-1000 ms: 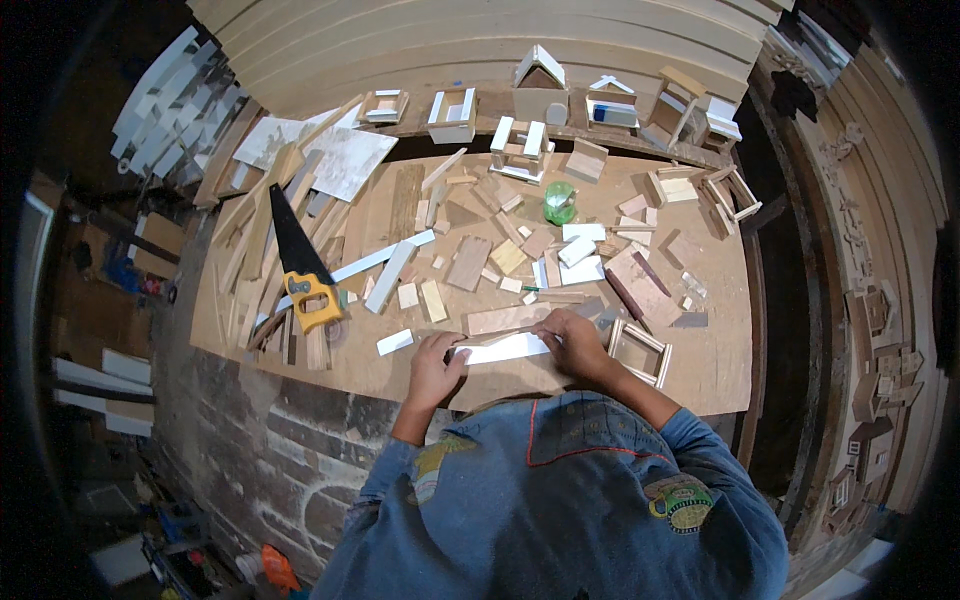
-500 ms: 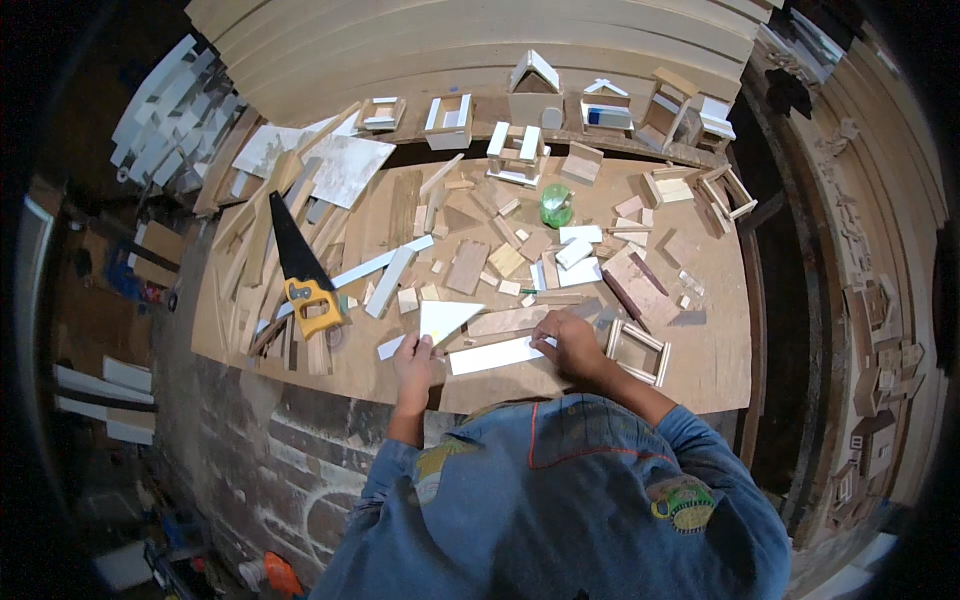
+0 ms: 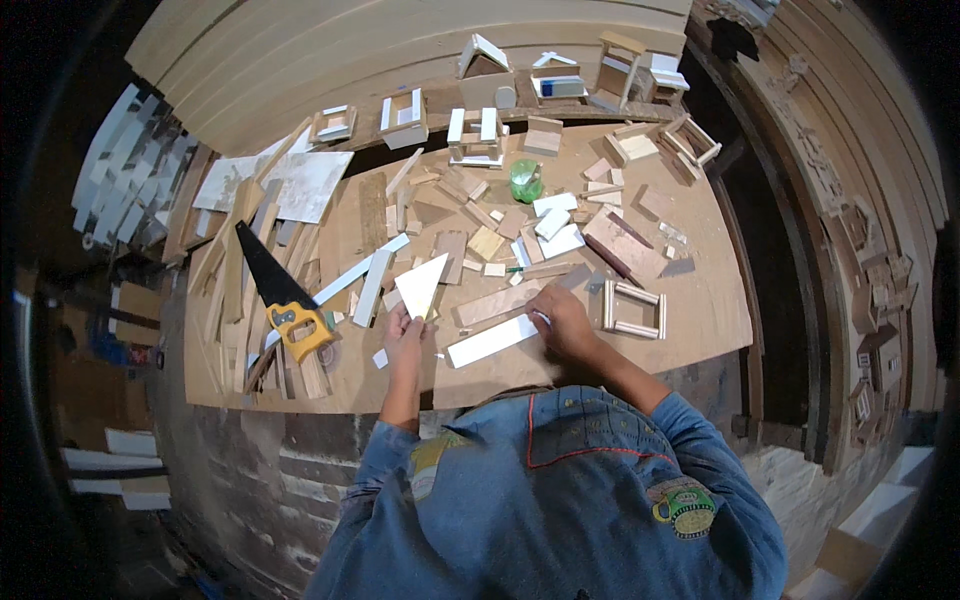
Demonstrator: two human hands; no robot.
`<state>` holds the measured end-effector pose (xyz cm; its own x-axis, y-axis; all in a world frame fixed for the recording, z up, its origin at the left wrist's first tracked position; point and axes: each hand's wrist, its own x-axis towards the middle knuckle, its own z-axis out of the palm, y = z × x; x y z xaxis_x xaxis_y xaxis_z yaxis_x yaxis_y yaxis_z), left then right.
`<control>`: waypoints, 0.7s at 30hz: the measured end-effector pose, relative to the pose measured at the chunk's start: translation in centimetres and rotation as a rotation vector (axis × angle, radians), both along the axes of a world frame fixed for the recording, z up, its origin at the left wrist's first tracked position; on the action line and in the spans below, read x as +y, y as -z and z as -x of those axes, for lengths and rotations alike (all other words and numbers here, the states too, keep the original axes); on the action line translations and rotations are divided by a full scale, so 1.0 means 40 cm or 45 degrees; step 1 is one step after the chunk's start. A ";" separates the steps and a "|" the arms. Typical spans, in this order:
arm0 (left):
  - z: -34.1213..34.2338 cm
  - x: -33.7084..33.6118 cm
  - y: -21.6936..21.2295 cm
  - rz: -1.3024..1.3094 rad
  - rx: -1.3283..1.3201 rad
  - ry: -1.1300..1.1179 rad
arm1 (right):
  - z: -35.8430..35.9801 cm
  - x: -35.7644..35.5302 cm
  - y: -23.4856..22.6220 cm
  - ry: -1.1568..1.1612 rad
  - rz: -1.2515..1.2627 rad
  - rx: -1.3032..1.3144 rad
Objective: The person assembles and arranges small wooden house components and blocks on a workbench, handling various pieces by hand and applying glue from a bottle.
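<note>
Pinching a white triangle [image 3: 421, 283] apex-up, the left hand [image 3: 403, 335] — right hand [image 3: 562, 322] presses a white strip [image 3: 493, 341] slanting up-right.

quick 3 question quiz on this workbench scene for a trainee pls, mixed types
1. True or false: the left hand holds up a pale triangular piece.
2. Which lies left of the hands? A) a hand saw with a yellow handle B) a hammer C) a drill
3. Fill in: the right hand rests at the end of a long white ___ lying on the workbench.

Key: 1 true; 2 A; 3 strip
</note>
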<state>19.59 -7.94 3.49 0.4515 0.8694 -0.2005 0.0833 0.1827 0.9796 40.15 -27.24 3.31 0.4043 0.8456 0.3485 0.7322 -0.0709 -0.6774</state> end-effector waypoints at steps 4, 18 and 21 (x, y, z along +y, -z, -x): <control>0.005 0.027 -0.005 0.026 0.004 0.124 | 0.031 0.000 0.021 0.123 -0.007 -0.065; 0.024 0.094 0.028 -0.030 0.082 0.342 | 0.077 0.008 0.012 0.318 0.036 -0.023; 0.025 0.090 0.058 -0.147 0.059 0.352 | 0.027 -0.007 -0.072 0.281 0.046 0.210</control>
<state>18.60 -4.32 1.17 0.6670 0.7331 -0.1334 0.1595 0.0344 0.9866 39.07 -27.53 6.20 0.6288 0.7417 0.2336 0.5763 -0.2428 -0.7804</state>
